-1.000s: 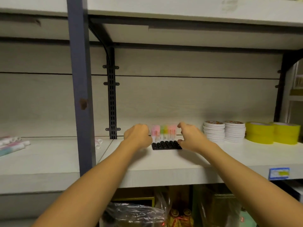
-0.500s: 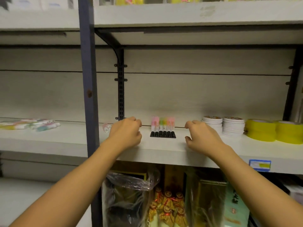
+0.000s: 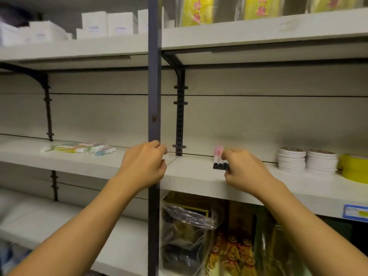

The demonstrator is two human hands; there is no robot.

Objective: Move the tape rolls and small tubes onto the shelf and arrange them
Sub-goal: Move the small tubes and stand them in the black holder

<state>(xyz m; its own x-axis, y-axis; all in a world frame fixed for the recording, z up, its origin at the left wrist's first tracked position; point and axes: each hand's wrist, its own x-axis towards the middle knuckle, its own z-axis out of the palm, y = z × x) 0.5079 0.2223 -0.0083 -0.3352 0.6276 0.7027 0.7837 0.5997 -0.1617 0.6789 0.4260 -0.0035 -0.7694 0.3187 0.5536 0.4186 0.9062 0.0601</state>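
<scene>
The view had swung leftward and slightly upward compared with half a second earlier, so that the upper shelf's white boxes (image 3: 108,22) and yellow packets (image 3: 196,9) were brought into sight. The left hand (image 3: 144,166) had been carried away from the black tube rack (image 3: 220,165) toward the dark upright post (image 3: 154,86); its fingers were seen loosely curled in front of the post, at the front of the shelf (image 3: 191,179), and whether anything small was pinched in them could not be told. The right hand (image 3: 244,171) had been shifted left over the rack, so that only its left end and one pink tube (image 3: 217,154) remained visible; the fingers were curled at the rack's edge, but a real grip could not be confirmed because of blur.

The white tape rolls (image 3: 291,161) were stacked in two piles further right, with the yellow tape rolls (image 3: 353,168) beside them, all already on the shelf. A loose cluster of small tubes (image 3: 79,149) was lying on the neighbouring shelf section to the left. It was judged that the rack had been set in place and that attention was being turned toward those loose tubes, which were left to be arranged.
</scene>
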